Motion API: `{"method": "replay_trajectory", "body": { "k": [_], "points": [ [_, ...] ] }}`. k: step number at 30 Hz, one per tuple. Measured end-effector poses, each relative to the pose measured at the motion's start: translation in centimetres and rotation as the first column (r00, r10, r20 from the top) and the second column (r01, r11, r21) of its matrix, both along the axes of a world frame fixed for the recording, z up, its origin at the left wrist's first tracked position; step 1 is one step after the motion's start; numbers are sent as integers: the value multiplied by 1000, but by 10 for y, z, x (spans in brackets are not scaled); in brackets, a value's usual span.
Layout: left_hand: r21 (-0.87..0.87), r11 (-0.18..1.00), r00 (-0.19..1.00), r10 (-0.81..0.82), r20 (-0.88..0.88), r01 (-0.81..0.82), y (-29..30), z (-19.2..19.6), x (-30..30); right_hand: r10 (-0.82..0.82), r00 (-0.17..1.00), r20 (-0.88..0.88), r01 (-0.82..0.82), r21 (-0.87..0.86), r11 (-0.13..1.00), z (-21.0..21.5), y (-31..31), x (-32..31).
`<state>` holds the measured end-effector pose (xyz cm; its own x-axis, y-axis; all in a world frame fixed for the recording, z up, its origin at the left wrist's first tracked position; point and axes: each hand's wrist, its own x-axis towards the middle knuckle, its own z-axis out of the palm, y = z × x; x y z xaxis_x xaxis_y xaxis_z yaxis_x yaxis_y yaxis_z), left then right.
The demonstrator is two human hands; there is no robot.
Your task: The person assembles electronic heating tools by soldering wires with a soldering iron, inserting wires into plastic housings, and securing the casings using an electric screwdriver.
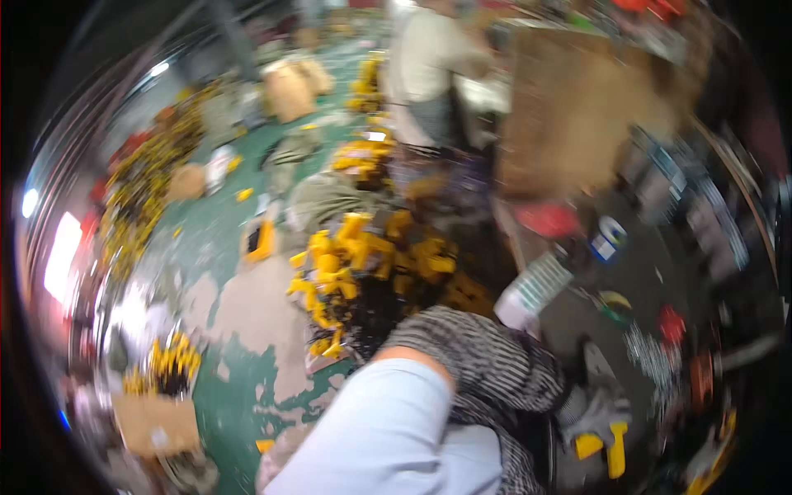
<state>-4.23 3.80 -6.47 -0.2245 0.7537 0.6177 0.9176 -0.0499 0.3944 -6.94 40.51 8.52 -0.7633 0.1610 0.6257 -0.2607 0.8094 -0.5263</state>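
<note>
My left arm comes in from the lower edge in a light blue sleeve, with a black-and-white striped sleeve cover on the forearm. At its end is my left hand (596, 403) in a grey glove, smeared by motion. Yellow plastic pieces, one of them T-shaped (617, 450), lie against or just below the glove; whether the fingers hold them I cannot tell. My right hand cannot be made out. Left of the forearm stands a heap of yellow-and-black parts (355, 256). A white bottle with a green label (535, 290) lies beyond the glove on the dark work surface (615, 330).
A roll of tape (609, 238), a red dish (549, 219) and a pile of metal pieces (652, 363) are on the work surface. A large cardboard sheet (577, 107) stands behind. Another person (429, 66) works at the far side. More yellow-black parts (153, 181) cover the green floor at left.
</note>
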Motion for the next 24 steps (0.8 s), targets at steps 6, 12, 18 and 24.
{"method": "replay_trajectory", "body": {
  "k": [6, 12, 18, 24],
  "points": [
    [-468, 529, 633, 182, -753, -708, -47, 80, 43, -66, 893, 445, 53, 42, 998, 8, -70, 37],
    [-523, 851, 999, 52, 7, -40, -43, 141, 14, -139, 805, 576, -21, 262, 965, -4, -133, 90],
    [-326, 884, 932, 361, 20, -335, 3, 143, -73, -170, 872, 460, 27, 301, 953, -27, -168, 49],
    [-592, 792, 960, 261, 103, -152, 46, 99, -124, -106, 845, 525, -113, 369, 922, -40, -170, 20]
  ]
}}
